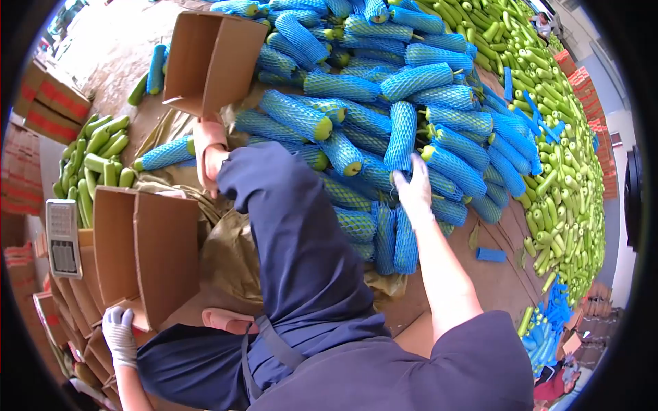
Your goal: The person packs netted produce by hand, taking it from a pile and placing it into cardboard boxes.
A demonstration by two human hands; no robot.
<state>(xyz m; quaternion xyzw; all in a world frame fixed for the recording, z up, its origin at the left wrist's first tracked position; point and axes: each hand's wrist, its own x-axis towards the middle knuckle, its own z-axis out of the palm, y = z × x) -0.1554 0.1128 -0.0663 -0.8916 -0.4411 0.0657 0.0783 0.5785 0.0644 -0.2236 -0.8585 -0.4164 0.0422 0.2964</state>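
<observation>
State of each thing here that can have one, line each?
Far cardboard box, open.
Near cardboard box, open.
Netted vegetables, sleeved in blue mesh, piled.
Bare vegetables, unsleeved, heaped.
Scale, on or off unclear.
Blue piece, loose on floor.
Left hand, gloved, at near box's edge.
Right hand, gloved, open beside a netted vegetable.

My gloves (123, 348) are white. Near my right hand (415, 195), green veggies (400, 137) wear bright blue nets (406, 240) with a criss-cross pattern. The box (166, 260) at my left hand (119, 332) is brown.
</observation>
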